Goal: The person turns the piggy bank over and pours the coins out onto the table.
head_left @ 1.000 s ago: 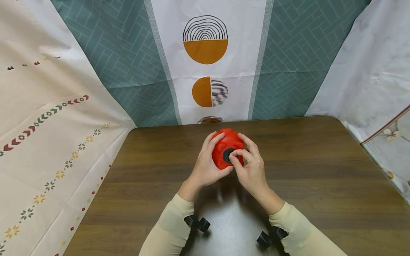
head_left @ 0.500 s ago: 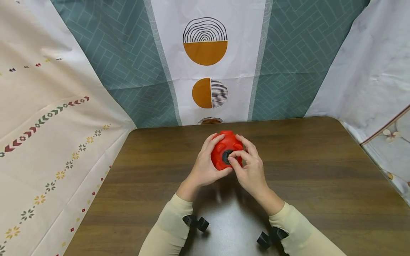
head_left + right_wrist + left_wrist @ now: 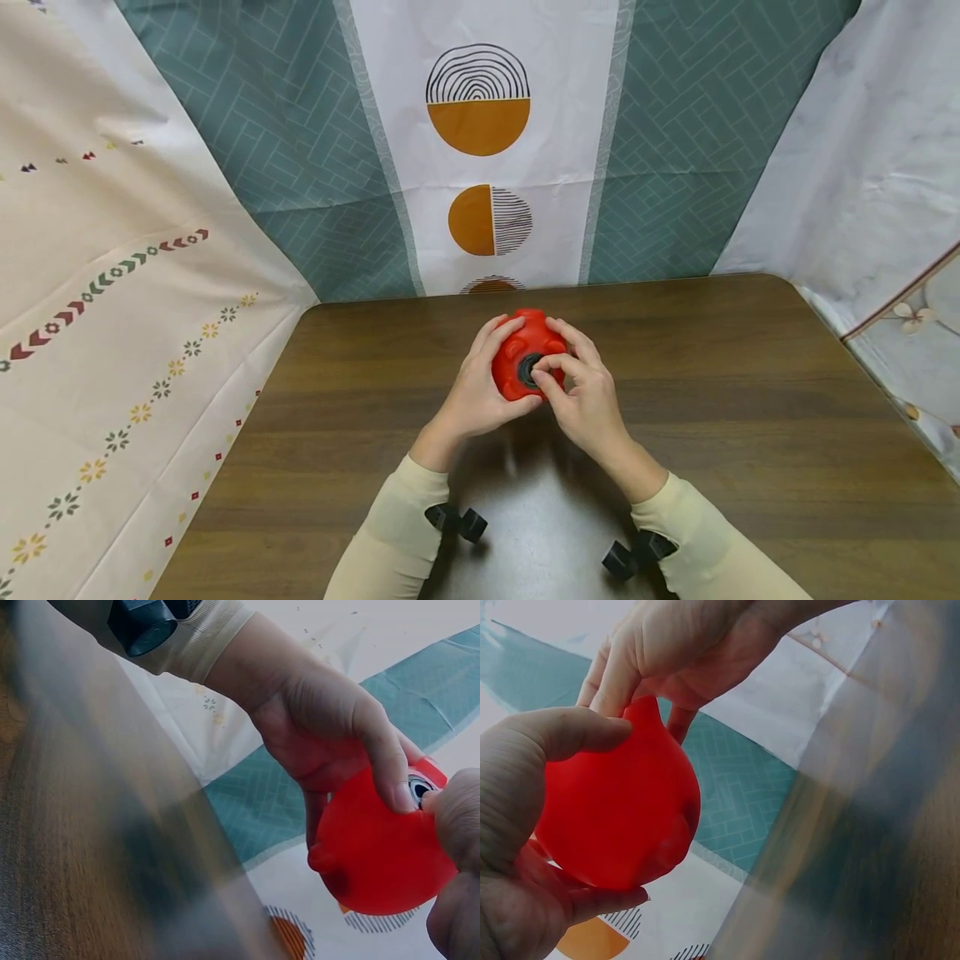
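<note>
A red, rounded, knobbly ball [image 3: 534,331] with a black ringed insert [image 3: 527,371] is held up near the table's far side. My left hand [image 3: 480,390] grips it from the left, thumb below and fingers over the upper side. On the right, my right hand [image 3: 591,398] has thumb and forefinger tips at the black insert, while another finger lies along the ball's upper right. The left wrist view shows the smooth side of the red ball [image 3: 622,814]. In the right wrist view, the insert [image 3: 420,790] shows between fingertips; whatever lies inside it cannot be seen.
A brown wood-grain table [image 3: 360,408] spreads beneath both hands. Behind it hangs a green and white cloth [image 3: 660,167], with a cream patterned cloth [image 3: 150,317] at left and a white one [image 3: 862,192] at right. Black wrist cameras [image 3: 472,526] sit on both sleeves.
The ball and the hands have drifted very slightly left and down in the head view, where the background has shifted down a little too. Both hands keep much the same hold.
</note>
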`<state>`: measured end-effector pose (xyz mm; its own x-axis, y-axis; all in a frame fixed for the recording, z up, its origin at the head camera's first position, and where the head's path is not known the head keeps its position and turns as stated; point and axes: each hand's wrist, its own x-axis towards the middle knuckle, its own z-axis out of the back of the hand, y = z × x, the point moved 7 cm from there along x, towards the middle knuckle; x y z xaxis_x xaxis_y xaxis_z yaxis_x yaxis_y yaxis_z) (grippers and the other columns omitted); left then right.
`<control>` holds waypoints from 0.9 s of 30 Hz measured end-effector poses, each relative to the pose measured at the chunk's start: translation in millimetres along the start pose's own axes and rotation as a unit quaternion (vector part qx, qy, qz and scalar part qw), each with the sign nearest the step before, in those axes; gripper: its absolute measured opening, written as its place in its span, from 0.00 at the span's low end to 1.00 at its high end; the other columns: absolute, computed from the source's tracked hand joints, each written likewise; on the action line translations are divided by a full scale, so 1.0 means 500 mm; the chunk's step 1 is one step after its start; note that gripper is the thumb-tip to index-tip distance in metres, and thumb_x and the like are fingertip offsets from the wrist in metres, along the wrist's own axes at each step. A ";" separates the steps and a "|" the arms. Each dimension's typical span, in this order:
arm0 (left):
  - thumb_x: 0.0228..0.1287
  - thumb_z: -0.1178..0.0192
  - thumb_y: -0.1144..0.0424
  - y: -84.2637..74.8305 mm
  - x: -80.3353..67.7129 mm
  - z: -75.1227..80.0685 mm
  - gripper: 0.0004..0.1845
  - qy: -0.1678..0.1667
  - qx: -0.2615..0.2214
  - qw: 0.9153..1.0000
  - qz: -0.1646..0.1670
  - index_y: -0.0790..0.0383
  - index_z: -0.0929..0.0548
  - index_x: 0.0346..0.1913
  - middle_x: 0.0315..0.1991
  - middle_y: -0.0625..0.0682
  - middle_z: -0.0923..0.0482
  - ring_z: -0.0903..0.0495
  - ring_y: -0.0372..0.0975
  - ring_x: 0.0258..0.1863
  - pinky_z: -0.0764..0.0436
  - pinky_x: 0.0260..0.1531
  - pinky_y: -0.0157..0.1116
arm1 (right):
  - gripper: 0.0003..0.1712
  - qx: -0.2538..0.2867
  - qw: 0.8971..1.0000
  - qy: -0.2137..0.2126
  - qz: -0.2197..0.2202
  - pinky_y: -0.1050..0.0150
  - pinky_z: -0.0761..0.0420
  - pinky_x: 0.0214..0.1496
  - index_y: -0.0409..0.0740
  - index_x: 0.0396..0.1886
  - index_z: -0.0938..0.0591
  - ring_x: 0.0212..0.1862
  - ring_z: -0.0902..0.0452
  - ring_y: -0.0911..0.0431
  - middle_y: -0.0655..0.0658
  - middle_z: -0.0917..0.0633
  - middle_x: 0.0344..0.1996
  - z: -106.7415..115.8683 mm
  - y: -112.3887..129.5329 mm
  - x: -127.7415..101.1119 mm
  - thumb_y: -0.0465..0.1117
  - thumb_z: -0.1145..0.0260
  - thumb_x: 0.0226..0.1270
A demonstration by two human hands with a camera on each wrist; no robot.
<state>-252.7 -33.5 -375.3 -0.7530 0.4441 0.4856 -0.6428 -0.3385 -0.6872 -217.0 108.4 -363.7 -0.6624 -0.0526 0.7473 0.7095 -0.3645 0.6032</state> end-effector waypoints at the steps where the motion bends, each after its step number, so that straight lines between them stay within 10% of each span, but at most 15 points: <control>1: 0.45 0.25 0.58 0.001 0.000 0.000 0.49 0.001 0.000 1.000 0.001 0.44 0.40 0.71 0.72 0.50 0.47 0.37 0.44 0.65 0.22 0.53 0.41 | 0.05 0.001 1.000 0.003 -0.001 0.64 0.29 0.63 0.41 0.28 0.16 0.66 0.35 0.47 0.42 0.26 0.63 0.000 0.000 0.000 0.29 0.28 0.55; 27: 0.45 0.25 0.57 0.000 0.000 -0.004 0.48 0.023 -0.004 1.000 0.005 0.46 0.39 0.71 0.72 0.52 0.47 0.37 0.45 0.64 0.22 0.53 0.43 | 0.08 -0.028 0.997 0.070 0.024 0.53 0.22 0.56 0.44 0.30 0.15 0.67 0.37 0.49 0.45 0.28 0.64 0.004 -0.003 0.006 0.29 0.27 0.53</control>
<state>-252.4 -31.9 -376.6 -0.7524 0.4777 0.4536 -0.6336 -0.3366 -0.6966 -219.5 110.4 -361.7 -0.6573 -0.1987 0.7270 0.7296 -0.4095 0.5477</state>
